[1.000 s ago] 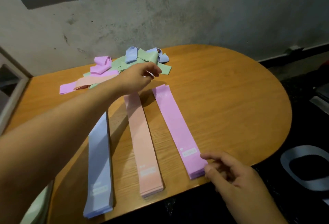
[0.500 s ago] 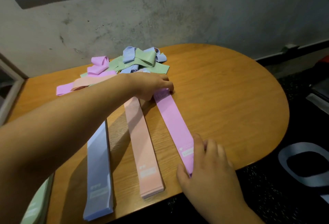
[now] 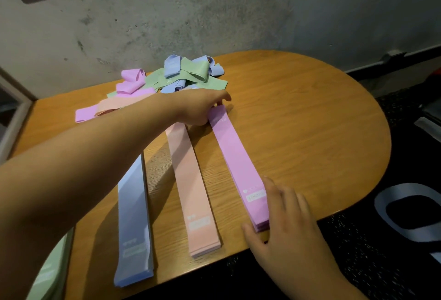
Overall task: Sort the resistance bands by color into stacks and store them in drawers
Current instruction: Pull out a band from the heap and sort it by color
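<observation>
Three flat stacks of bands lie side by side on the wooden table [image 3: 310,113]: a blue stack [image 3: 133,223], a peach stack [image 3: 193,180] and a pink stack [image 3: 238,161]. A green stack [image 3: 47,273] shows at the lower left edge. A loose pile of mixed bands [image 3: 181,75] sits at the back near the wall. My left hand [image 3: 198,106] reaches across and touches the far end of the pink stack. My right hand [image 3: 281,216] lies with straight fingers along the pink stack's near right edge, thumb at its near end.
A rough grey wall stands right behind the table. The table's rounded edge drops to a dark floor on the right, where a grey ring-shaped object [image 3: 405,206] lies. A pale frame [image 3: 14,118] stands at the left.
My left hand came down from the loose pile to the far end of the pink stack. My right hand moved in from the table edge and settled against the stack's near end.
</observation>
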